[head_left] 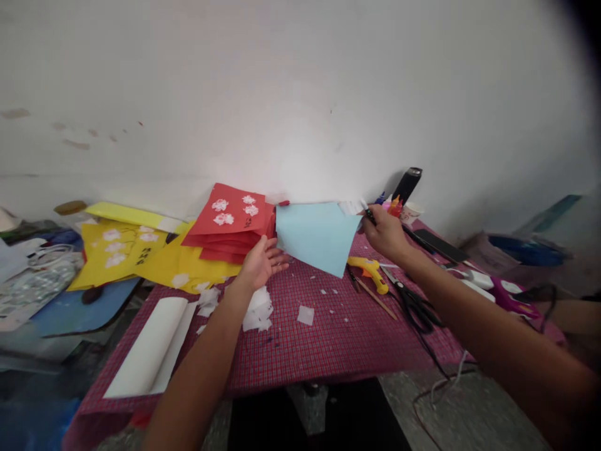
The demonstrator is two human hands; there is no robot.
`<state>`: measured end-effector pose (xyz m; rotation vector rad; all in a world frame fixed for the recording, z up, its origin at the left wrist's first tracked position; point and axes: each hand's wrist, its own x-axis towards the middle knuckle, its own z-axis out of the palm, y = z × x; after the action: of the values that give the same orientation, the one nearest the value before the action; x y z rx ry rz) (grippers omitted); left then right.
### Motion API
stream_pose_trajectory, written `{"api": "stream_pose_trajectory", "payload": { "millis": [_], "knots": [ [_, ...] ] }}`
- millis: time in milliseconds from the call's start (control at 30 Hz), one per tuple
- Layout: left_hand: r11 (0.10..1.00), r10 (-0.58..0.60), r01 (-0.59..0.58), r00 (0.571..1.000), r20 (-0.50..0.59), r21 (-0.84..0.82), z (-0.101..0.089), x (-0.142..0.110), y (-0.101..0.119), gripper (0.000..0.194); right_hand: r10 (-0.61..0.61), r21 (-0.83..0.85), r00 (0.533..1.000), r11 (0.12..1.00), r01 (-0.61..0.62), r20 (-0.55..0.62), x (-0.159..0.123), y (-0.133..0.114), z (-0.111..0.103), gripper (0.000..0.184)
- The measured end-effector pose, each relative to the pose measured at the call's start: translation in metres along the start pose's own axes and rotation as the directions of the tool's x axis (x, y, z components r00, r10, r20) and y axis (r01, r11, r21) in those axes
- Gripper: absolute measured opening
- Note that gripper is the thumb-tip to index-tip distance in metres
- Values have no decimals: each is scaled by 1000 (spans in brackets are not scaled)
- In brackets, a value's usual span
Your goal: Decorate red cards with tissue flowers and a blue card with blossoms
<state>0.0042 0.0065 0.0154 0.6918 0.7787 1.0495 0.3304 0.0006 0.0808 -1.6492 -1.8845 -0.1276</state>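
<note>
A light blue sheet of paper (pixel 319 235) stands tilted up near the wall at the back of the table. At its right corner, my right hand (pixel 384 230) is closed around a dark pen (pixel 370 215) with a light end. Whether those fingers also pinch the sheet's corner I cannot tell. My left hand (pixel 263 262) is open, palm turned up and fingers spread, just below the sheet's left edge. Beside that hand lies a stack of red paper (pixel 225 216) with white flowers and black writing on top. White paper scraps (pixel 258 310) are under my left wrist.
Yellow flowered sheets (pixel 117 250) and a rolled white paper (pixel 148 351) lie on the left. On the right are a yellow glue gun (pixel 370 274), black scissors (pixel 416 304), a phone (pixel 441 245), a black bottle (pixel 407 185) and cables. Checked cloth (pixel 319 344) covers the table.
</note>
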Motion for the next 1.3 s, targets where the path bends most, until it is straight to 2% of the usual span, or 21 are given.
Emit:
{"api": "stream_pose_trajectory", "payload": {
  "millis": [100,200,333,400,533,667,733,867,1033,1167,1300],
  "knots": [
    [996,-72,76,994,82,-41,0,-2,1,45,2,51,1000,999,0,-28,-30,-7,-12,22],
    [993,-95,105,982,161,-55,-3,-7,5,46,-47,163,995,985,60,-82,-59,-10,-20,23],
    [986,-163,152,943,291,62,-4,-19,8,52,-50,373,993,924,85,-103,-95,-8,-20,14],
    [976,-204,166,922,330,140,-3,-26,6,53,-26,448,997,892,58,-76,-108,-8,-19,10],
    [960,-214,127,908,361,250,-3,-35,2,54,-34,574,999,818,22,10,-121,-7,-18,7],
    [876,-338,137,858,386,462,-9,-34,3,64,-40,650,994,759,-33,97,-124,-1,-20,11],
    [846,-343,116,866,364,521,-10,-31,3,60,-35,672,988,737,-75,148,-127,1,-20,14],
    [815,-283,82,921,270,574,-4,-26,-4,48,-55,711,967,688,-144,250,-133,-1,-21,17],
    [811,-193,60,966,169,582,1,-23,-12,58,-89,723,944,666,-181,318,-140,-3,-26,16],
    [834,-160,4,959,234,552,0,-22,-15,71,-68,694,926,682,-229,372,-144,3,-29,9],
    [838,-170,-16,942,289,545,-4,-22,-12,61,24,711,935,642,-286,355,-146,4,-30,7]
  ]
}}
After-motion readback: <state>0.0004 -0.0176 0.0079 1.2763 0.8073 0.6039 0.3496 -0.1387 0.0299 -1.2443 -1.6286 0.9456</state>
